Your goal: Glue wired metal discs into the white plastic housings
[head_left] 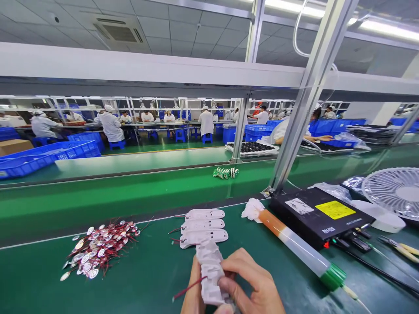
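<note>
A stack of white plastic parts [211, 277] is held at the bottom centre, with a dark red wire sticking out to its left. My left hand [193, 290] is wrapped along the stack's left side. My right hand [252, 283] grips its right side with bent thumb and fingers. Just beyond the stack, several flat white shells [204, 225] with thin red wires lie side by side on the green mat [150, 279]. To the left is a pile of small round silvery discs [98, 248] with red wires.
On the right are a syringe-like tube [294, 242], a black control box [321, 213], pliers [401, 249], cables and a white fan [393, 192]. Small green boards [225, 173] lie on the green belt [131, 194]. A metal post [310, 100] rises behind; people work beyond.
</note>
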Demonstrator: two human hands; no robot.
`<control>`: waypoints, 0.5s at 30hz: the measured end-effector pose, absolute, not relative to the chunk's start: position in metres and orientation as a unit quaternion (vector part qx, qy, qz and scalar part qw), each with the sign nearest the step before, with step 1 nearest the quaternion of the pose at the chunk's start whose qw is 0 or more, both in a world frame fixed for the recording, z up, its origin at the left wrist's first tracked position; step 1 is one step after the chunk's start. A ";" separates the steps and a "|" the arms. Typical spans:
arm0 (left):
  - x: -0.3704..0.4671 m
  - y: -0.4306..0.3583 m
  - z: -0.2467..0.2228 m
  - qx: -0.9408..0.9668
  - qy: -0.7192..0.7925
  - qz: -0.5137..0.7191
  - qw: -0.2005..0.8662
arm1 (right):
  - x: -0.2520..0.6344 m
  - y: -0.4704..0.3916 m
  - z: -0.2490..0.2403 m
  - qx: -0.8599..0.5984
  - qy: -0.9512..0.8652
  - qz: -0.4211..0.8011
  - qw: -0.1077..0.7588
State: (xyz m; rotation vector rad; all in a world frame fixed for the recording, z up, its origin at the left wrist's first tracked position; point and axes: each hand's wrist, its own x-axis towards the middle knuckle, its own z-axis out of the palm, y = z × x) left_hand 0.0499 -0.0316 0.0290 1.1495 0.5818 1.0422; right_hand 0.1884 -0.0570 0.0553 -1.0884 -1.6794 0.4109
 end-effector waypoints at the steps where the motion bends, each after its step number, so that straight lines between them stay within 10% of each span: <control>1: 0.045 -0.026 0.030 0.518 0.255 0.468 0.670 | 0.192 -0.054 0.056 -0.457 -0.732 0.142 0.484; 15: 0.013 0.083 0.056 0.867 0.386 0.215 0.232 | 0.183 -0.014 0.001 -0.447 -0.829 -0.141 0.305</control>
